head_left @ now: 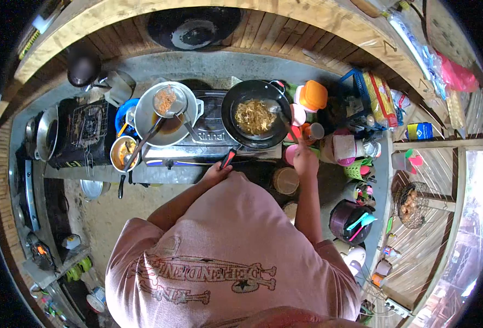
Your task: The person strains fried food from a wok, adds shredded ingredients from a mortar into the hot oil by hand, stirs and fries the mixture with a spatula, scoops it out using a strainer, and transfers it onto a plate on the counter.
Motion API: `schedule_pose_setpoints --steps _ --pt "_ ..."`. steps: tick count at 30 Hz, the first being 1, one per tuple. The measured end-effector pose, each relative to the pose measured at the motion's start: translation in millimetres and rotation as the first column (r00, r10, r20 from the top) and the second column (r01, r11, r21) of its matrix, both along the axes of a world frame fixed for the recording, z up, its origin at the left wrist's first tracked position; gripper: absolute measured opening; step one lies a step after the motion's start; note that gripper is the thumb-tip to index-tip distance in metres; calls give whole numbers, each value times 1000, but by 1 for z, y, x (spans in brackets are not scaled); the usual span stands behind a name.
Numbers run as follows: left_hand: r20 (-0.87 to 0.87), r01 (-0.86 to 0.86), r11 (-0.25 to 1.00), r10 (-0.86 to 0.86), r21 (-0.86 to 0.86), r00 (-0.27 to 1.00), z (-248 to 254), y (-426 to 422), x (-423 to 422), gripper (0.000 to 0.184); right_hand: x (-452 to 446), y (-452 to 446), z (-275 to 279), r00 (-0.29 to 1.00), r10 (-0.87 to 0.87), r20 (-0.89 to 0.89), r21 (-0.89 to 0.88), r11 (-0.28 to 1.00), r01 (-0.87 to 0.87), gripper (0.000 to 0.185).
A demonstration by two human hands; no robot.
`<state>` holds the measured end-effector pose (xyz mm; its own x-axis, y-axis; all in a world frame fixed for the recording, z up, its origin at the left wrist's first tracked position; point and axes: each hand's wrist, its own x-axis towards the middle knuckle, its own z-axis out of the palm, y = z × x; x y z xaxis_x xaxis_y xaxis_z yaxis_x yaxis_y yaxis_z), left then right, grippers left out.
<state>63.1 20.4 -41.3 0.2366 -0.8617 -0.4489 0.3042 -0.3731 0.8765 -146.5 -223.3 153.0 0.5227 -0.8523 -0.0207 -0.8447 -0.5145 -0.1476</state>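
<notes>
A black frying pan [242, 136] sits on the right side of the stove, holding a tangle of yellow-brown, shredded-looking food [255, 117]. My left hand [216, 174] is closed around the pan's red-and-black handle [229, 158]. With my right hand [306, 161] I grip the handle of a metal spatula [273, 107], whose blade is in the pan at the food's right edge. Left of the pan, a pale metal pot [143, 121] holds brown liquid, and a strainer [165, 101] of orange-brown bits rests over it.
The stove [211, 136] stands on a concrete counter. A small pot [125, 153] with orange contents is at its left. Plastic containers, including one with an orange lid [313, 95], crowd the right side. A dark lidded pot [348, 221] stands near my right elbow.
</notes>
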Motion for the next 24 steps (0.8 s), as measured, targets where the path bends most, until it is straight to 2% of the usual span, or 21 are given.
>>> schedule_pose_setpoints --steps 4,5,6,7,8,10,11,12,14,15,16,18,19,20,22,23,24 --pt "108 62 998 -65 31 992 10 -3 4 37 2 -33 -24 1000 16 5 -11 1000 -16 32" --pt "138 60 997 -67 55 988 14 -5 4 36 3 -46 -48 1000 0 16 -10 1000 1 32" --pt "168 60 995 -72 79 983 17 -4 4 36 3 -62 -90 985 67 158 28 997 -72 30" --pt "178 14 994 -35 113 983 -2 -2 3 36 4 -71 -113 945 126 301 52 988 -148 29" --pt "188 34 993 -56 117 981 4 -2 3 36 6 -72 -115 945 104 311 54 990 -127 29" --pt "111 19 999 -24 46 994 15 -3 4 37 12 -69 -122 942 -72 328 482 870 -101 31" --pt "181 13 992 -36 128 983 -9 -2 6 37 16 -60 -102 962 -218 162 654 754 60 39" --pt "190 28 990 -54 136 980 -10 -2 9 37 13 -49 -80 957 -234 170 660 748 66 39" --pt "231 -10 984 -32 178 972 4 -3 7 40 2 -25 -53 940 8 341 393 907 -151 37" --pt "255 20 968 -86 251 963 20 -3 9 37 -7 -23 -57 939 129 319 251 944 -215 34" --pt "263 32 965 -103 260 959 17 -3 9 37 -13 -22 -54 938 112 328 258 945 -204 34" --pt "146 31 989 -52 144 988 8 -2 10 36 -24 -15 -37 923 204 327 103 963 -250 34" --pt "189 20 981 -57 192 980 27 -4 8 35 -26 -13 -33 946 159 282 64 981 -184 33" --pt "199 38 980 -78 198 977 24 -4 9 35 -24 -11 -24 946 138 293 67 984 -165 33" --pt "160 39 985 -67 170 985 12 -3 10 35 -20 -11 -12 973 -11 229 92 996 -10 32" --pt "77 55 991 -65 119 995 8 -3 11 35 -20 -17 -26 970 -22 241 31 999 15 28" --pt "84 74 990 -85 122 993 5 -3 13 35 -19 -25 -44 968 -42 248 34 999 35 28"
